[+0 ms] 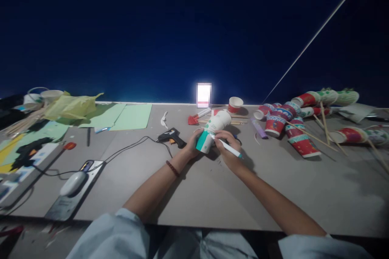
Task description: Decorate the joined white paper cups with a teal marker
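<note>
Wrapped around the left side of a white paper cup piece [219, 121] with green and red print is my left hand [194, 142]. The piece looks like cups joined end to end, and a teal patch covers part of its near end. In my right hand [227, 145] is a white marker [231, 149] with a teal end, its tip at the cup beside the teal patch. Part of the cup is hidden behind my fingers. A black glue gun [172, 136] lies just left of my left hand.
Decorated paper cups [276, 121] and wooden sticks [325, 125] lie at the right. A single cup [235, 105] stands behind my hands. Green paper [133, 117], a power strip [30, 170], a phone [65, 206] and the glue gun's cable [121, 149] are at the left.
</note>
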`<state>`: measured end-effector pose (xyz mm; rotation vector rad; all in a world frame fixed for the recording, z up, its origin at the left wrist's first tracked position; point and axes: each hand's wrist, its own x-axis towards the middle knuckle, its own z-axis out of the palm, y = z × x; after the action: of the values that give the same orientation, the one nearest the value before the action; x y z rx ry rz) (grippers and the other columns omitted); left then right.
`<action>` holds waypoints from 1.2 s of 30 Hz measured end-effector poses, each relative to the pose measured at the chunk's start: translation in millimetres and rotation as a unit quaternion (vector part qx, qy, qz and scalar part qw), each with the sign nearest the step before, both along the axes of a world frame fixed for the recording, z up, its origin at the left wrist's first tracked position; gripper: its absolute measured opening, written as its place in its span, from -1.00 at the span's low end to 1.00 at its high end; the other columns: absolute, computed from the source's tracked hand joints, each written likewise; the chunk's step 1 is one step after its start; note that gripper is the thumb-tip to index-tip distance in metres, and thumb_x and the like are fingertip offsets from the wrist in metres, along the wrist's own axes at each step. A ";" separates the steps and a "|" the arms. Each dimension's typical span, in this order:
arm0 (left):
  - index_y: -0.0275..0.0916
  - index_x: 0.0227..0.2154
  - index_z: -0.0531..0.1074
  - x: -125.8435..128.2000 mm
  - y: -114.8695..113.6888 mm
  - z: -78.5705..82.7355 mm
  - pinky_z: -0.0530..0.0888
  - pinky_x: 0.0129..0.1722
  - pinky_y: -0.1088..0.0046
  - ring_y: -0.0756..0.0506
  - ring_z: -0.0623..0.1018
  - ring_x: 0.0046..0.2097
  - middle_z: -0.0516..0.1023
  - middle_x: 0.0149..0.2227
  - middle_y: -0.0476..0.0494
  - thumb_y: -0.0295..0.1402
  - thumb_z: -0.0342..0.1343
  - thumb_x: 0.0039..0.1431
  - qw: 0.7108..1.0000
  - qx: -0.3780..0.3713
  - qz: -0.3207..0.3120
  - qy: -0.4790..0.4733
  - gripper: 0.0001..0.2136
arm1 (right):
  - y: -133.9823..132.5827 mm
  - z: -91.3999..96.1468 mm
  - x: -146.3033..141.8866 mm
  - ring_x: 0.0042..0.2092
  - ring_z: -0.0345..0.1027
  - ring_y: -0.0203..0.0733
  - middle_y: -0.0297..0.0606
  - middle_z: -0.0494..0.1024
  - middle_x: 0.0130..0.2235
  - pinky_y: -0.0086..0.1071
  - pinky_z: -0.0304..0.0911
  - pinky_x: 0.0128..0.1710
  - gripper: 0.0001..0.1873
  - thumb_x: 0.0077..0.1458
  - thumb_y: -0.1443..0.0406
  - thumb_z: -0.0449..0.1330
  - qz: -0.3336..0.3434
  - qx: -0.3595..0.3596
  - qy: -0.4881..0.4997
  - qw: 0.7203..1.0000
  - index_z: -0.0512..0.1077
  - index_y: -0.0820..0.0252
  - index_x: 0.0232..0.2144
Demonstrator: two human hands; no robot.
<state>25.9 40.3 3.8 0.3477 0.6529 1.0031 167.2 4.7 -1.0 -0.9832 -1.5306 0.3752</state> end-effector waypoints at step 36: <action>-0.33 -0.37 0.49 -2.1 0.4 1.0 0.50 -0.38 0.33 -0.15 0.56 -0.43 0.57 -0.46 -0.21 -0.21 0.10 0.10 0.999 0.012 -0.035 0.005 -0.75 | 2.0 -4.6 1.6 -0.14 0.48 -0.10 -0.20 0.60 -0.22 -0.17 0.36 -0.07 -0.96 0.14 0.29 0.21 0.001 -0.015 0.038 0.999 0.48 0.08 -0.35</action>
<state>23.9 40.7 4.8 0.3952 0.6345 0.9444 168.9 6.7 -5.6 -0.9792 -1.4607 0.4341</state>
